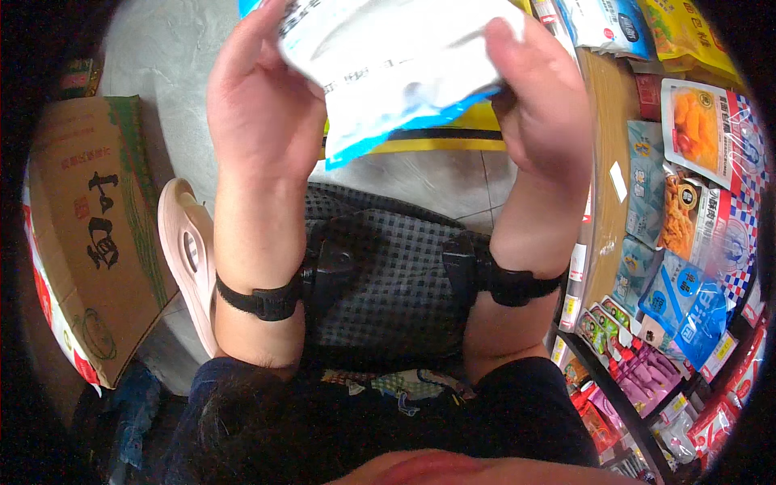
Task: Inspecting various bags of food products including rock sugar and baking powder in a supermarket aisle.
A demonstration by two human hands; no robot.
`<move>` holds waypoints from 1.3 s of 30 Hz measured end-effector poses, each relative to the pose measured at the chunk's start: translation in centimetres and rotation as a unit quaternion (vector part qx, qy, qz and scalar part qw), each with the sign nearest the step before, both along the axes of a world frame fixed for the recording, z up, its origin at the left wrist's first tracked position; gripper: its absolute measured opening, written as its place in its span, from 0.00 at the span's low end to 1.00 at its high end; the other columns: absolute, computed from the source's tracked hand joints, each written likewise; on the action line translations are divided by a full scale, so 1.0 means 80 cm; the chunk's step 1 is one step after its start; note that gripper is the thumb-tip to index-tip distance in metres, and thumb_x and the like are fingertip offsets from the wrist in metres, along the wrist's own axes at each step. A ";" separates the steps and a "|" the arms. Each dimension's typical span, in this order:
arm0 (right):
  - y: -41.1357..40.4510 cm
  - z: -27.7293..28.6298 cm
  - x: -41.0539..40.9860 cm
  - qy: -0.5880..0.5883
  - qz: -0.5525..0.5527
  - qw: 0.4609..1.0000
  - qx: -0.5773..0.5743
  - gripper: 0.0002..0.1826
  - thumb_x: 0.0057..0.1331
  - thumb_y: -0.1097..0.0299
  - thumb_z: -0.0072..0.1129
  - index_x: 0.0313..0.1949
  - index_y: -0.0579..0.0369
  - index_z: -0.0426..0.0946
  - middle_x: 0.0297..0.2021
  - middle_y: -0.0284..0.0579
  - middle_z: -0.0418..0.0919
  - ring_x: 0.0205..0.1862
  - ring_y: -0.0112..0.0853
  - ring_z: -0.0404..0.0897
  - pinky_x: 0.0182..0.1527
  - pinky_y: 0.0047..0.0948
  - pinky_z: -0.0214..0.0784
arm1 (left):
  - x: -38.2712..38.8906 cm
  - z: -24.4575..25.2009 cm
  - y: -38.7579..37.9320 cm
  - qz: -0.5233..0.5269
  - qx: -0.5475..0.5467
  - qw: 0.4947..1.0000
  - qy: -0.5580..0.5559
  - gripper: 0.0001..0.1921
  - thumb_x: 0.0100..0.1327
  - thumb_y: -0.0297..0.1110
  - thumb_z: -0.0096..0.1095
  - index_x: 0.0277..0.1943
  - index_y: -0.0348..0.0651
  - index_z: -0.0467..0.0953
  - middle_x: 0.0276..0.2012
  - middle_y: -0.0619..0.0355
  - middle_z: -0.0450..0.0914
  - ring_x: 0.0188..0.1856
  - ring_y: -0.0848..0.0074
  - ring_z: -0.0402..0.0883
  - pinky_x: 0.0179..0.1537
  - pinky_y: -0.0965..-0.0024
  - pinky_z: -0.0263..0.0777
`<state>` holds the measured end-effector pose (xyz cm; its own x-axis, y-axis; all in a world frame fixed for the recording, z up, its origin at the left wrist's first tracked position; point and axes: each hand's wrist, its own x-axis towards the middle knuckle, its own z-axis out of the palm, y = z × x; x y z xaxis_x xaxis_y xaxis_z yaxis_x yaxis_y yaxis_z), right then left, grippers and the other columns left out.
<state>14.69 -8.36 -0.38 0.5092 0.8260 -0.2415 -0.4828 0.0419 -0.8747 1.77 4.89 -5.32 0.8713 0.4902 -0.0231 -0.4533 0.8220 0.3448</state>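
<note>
A white plastic packet (pixel 394 54) with a blue edge is held up at the top of the view, its far end cut off by the frame. My left hand (pixel 264 115) grips its left side, thumb along the edge. My right hand (pixel 539 91) has the right side, with the thumb pressed on the front. Blur hides most of the print. Behind the packet shows a yellow-and-black item (pixel 424 136); I cannot tell whether it is held too. Black straps (pixel 270 303) circle both forearms. A dark checked cloth (pixel 388 273) lies between my arms.
To the right, a wooden-edged shelf (pixel 606 182) carries breadcrumb packets (pixel 694 130), a blue packet (pixel 688 309) and pink pouches (pixel 648 376). Price tags line its edge. At left stand a cardboard box (pixel 97 236) and a pale pink slipper (pixel 188 242) on a grey floor (pixel 163 54).
</note>
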 end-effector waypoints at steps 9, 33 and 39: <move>0.009 -0.008 0.008 -0.090 0.075 0.992 -0.056 0.09 0.61 0.73 0.49 0.39 0.66 0.69 0.31 0.41 0.75 0.34 0.22 0.73 0.37 0.16 0.65 | -0.002 0.005 -0.003 0.032 -0.021 0.998 0.045 0.18 0.60 0.37 0.44 0.49 0.34 0.68 0.48 0.48 0.72 0.52 0.60 0.69 0.56 0.60 0.57; 0.008 0.006 -0.003 -0.150 -0.008 0.985 -0.081 0.11 0.62 0.70 0.47 0.36 0.68 0.72 0.26 0.39 0.75 0.28 0.18 0.70 0.32 0.16 0.62 | 0.003 0.012 -0.010 0.084 -0.029 0.993 0.076 0.21 0.59 0.39 0.45 0.51 0.33 0.65 0.50 0.49 0.70 0.54 0.61 0.67 0.58 0.61 0.52; 0.003 -0.015 0.008 -0.168 0.037 0.984 -0.047 0.09 0.62 0.72 0.47 0.37 0.66 0.72 0.27 0.38 0.75 0.29 0.18 0.71 0.33 0.16 0.62 | -0.004 0.008 -0.004 0.002 -0.043 0.999 -0.002 0.21 0.59 0.40 0.45 0.50 0.33 0.66 0.50 0.49 0.71 0.54 0.62 0.66 0.58 0.61 0.50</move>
<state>15.34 -8.09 -1.55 0.5123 0.8462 -0.1465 -0.1647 -0.0706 -0.9838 1.42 4.57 -4.71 0.8692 0.4907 -0.0614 -0.4587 0.8463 0.2710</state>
